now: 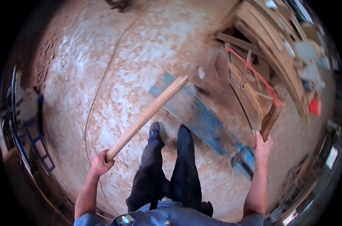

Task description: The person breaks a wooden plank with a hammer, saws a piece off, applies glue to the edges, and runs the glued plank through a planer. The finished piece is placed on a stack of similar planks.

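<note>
Gripping a long, pale, square-edged wooden batten (146,116) at its near end, the left hand (100,164) has its grip closed tight around the wood, so that nearly the whole length juts forward and upward over the dusty, sawdust-strewn concrete floor (103,67) with its far tip above a blue painted plank (201,116) lying on that floor. The batten looks stiff and dry, light enough for one hand, yet held at the very end it will lever hard against the wrist; a hold nearer its middle would balance it better, and its sawn corners may shed splinters. The right hand (262,145) is clamped on the lower end of a short, dark reddish-brown wooden piece (270,118), which stands nearly upright from the fist; motion blur makes it hard to say whether this is a tool handle or an offcut, but it seems denser and rougher than the batten and sits securely in a full fist. A thin dark cable (99,90) snakes across the floor to the left, and a stack of timber strips with a red cord (254,71) leans at the upper right beside the cluttered wooden bench (276,49). The person's dark trouser legs (171,169) stand between both hands.
</note>
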A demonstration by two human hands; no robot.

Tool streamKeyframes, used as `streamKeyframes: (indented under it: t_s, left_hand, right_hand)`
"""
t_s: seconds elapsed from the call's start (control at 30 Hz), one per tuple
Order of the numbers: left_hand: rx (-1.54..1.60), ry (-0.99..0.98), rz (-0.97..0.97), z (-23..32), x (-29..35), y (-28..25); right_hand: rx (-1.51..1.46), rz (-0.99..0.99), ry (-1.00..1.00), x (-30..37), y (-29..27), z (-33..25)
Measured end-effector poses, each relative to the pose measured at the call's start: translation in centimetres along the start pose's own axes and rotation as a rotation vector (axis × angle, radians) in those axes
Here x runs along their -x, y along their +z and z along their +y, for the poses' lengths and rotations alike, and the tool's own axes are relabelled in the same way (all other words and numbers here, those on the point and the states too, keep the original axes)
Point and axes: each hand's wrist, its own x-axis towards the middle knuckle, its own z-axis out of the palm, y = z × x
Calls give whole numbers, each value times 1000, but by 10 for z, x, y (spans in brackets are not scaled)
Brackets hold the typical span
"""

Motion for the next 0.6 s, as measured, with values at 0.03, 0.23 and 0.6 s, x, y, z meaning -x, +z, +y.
streamKeyframes:
  t_s: [0.03, 0.23, 0.6]
  left_hand:
    - [18, 53, -28, 5, -8, -1]
    - [9, 276, -254, 40, -46, -37]
    - [-678, 838, -147, 107, -134, -61]
  right_hand:
    - [-74, 18, -22, 22, -13, 12]
    - [-355, 198, -94, 152, -55, 35]
    - [-896, 213, -68, 243, -61, 96]
